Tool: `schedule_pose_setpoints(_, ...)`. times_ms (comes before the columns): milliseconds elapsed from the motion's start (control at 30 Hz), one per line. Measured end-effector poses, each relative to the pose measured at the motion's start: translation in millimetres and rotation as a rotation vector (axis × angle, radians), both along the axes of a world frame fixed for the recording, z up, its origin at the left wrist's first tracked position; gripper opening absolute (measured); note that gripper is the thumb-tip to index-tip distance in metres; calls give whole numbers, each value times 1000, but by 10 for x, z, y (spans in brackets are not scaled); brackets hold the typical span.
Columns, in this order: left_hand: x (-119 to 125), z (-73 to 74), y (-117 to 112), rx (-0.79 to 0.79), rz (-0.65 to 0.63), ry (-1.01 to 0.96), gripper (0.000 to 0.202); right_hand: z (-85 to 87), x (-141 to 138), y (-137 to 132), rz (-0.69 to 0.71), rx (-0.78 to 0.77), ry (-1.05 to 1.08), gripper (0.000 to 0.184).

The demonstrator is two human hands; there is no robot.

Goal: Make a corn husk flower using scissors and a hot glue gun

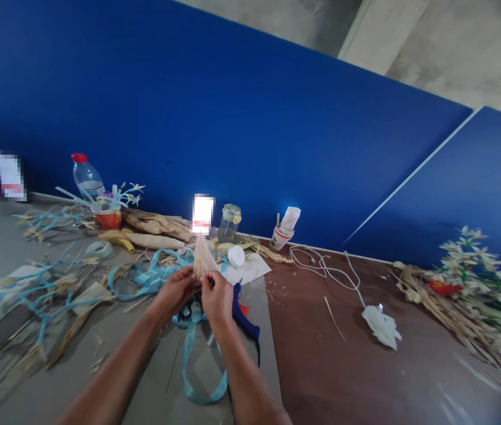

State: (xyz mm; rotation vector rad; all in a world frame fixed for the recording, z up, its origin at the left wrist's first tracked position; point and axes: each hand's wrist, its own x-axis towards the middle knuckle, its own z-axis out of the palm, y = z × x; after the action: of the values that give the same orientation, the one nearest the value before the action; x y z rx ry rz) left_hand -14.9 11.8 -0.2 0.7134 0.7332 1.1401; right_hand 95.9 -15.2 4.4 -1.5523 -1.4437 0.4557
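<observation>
My left hand (178, 290) and my right hand (216, 297) meet over the middle of the table, both pinched on a pale dried husk piece (202, 258) that stands upright between them. Under my hands lie loops of light blue ribbon (153, 277) and a blue glue gun (244, 317). A white tape roll (236, 255) rests on a white sheet (250, 268) just behind them.
Along the blue wall stand a red-capped plastic bottle (86, 177), an orange bowl with husk flowers (109, 217), a glass jar (230, 222) and a paper cup (281, 235). A white cable (330, 271) runs to a white object (382, 326). Husk flowers (472, 283) pile at right.
</observation>
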Motion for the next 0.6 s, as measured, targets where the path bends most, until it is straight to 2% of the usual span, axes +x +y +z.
schedule_pose_setpoints(267,24,10,-25,11,-54,29,30,-37,8,-12,2,0,-167,19)
schedule_pose_setpoints(500,37,-82,12,-39,15,68,26,-34,-15,-30,20,-65,-279,14)
schedule_pose_setpoints(600,24,-75,22,-40,45,78,27,-28,-11,-32,30,-92,-287,13)
